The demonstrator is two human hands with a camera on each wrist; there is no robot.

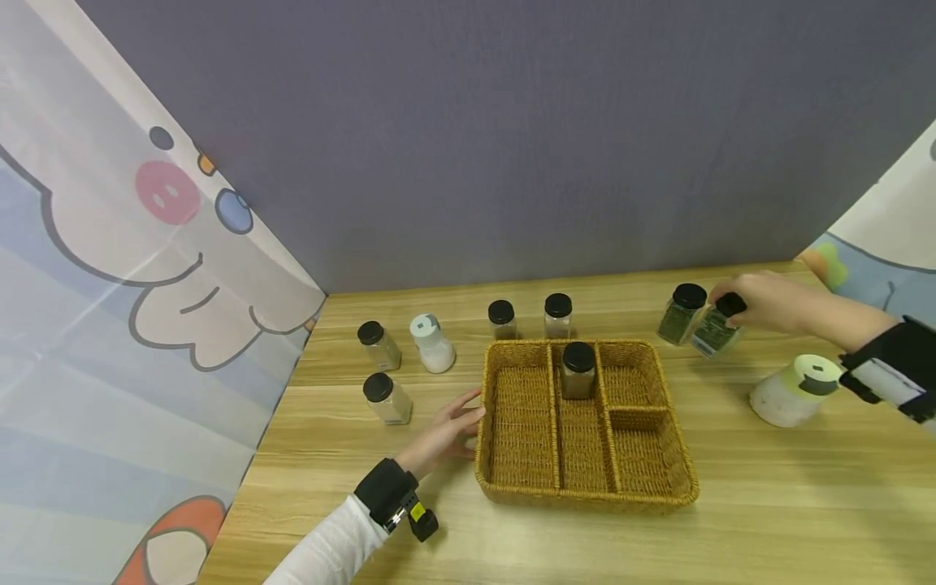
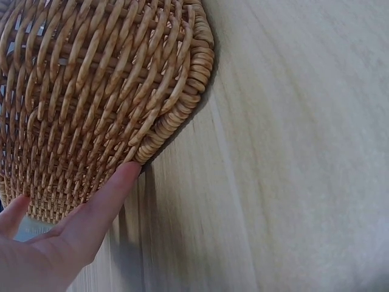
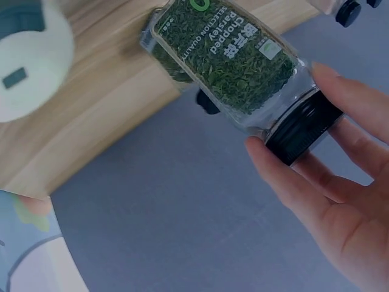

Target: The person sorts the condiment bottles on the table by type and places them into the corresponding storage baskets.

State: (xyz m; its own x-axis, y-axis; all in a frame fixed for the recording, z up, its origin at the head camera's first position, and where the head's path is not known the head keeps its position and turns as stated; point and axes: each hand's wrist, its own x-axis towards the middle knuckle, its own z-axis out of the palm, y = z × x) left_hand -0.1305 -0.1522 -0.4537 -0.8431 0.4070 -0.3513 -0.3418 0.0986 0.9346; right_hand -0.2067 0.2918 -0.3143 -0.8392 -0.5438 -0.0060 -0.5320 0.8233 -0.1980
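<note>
My right hand (image 1: 764, 302) pinches the black-lidded jar of green herbs (image 1: 713, 331) near its lid, at the right of the table. In the right wrist view my fingers (image 3: 340, 176) are round the lid of this chopped parsley jar (image 3: 228, 58). A second green herb jar (image 1: 678, 318) stands just left of it. My left hand (image 1: 444, 435) touches the left side of the wicker basket (image 1: 585, 497) with extended fingers; the left wrist view shows a fingertip (image 2: 129, 173) against the wicker wall (image 2: 91, 91). A black-lidded jar (image 1: 578, 375) stands in the basket's middle compartment.
Left of the basket are two black-lidded jars (image 1: 383, 349) (image 1: 395, 405) and a white-capped container (image 1: 435, 349). Two small jars (image 1: 503, 323) (image 1: 557, 322) stand behind the basket. A wide white container (image 1: 786, 398) is at the right, below my right forearm. A grey panel (image 1: 526, 146) borders the table's back.
</note>
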